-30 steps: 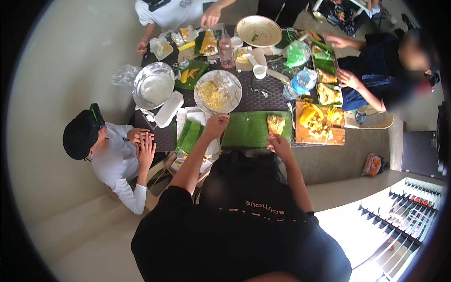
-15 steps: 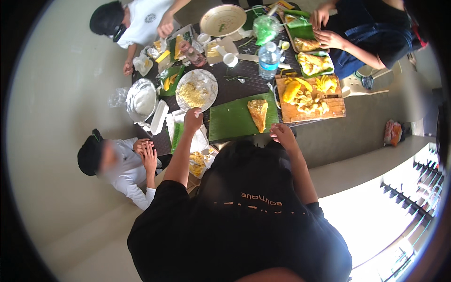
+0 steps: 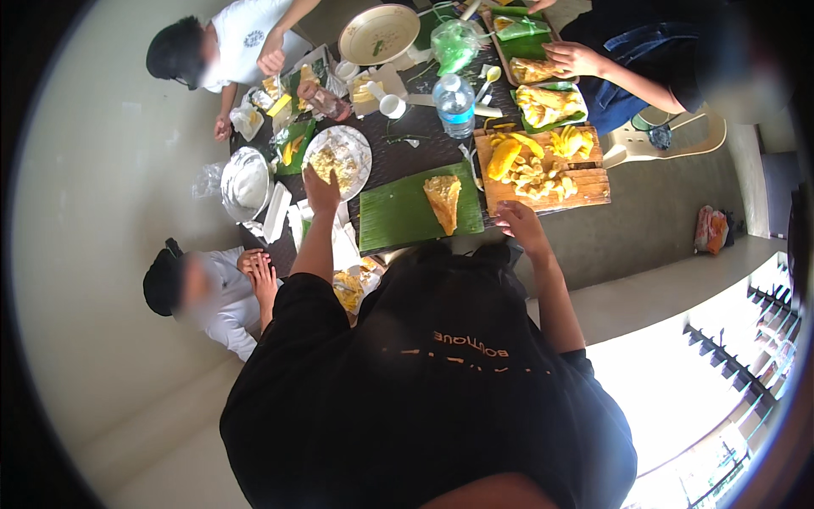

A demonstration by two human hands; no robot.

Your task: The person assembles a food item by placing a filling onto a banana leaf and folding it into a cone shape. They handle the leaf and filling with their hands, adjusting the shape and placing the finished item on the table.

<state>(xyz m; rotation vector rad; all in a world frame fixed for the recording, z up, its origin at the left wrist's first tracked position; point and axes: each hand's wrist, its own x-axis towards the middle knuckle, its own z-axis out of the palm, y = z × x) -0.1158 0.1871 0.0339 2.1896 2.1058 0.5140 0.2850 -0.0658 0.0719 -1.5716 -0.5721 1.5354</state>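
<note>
My left hand point(image 3: 323, 190) reaches onto a round marbled plate point(image 3: 360, 172) of pale yellow crumbs point(image 3: 336, 161). Its fingers are spread at the crumbs, with nothing visibly held. To the right, a green banana leaf point(image 3: 390, 208) lies flat at the table's near edge. On it rests a golden-brown, wedge-shaped piece of food point(image 3: 443, 204) with pale bits on its top. My right hand point(image 3: 519, 224) hovers off the leaf's right end, just below a wooden cutting board point(image 3: 585, 188). Its fingers are loosely bent and apart, and it appears to hold nothing.
Peeled and cut yellow fruit point(image 3: 534, 176) covers the board. Behind stand a water bottle point(image 3: 455, 106), a green-filled plastic bag point(image 3: 455, 47) and a large bowl point(image 3: 379, 34). A foil-lined bowl point(image 3: 247, 182) sits left. Co-workers' hands point(image 3: 577, 59) are at the far right and left.
My left hand has moved forward from the plate's near rim onto the crumbs, its fingers spreading. My right hand has shifted slightly toward the cutting board. The whole view has shifted a little.
</note>
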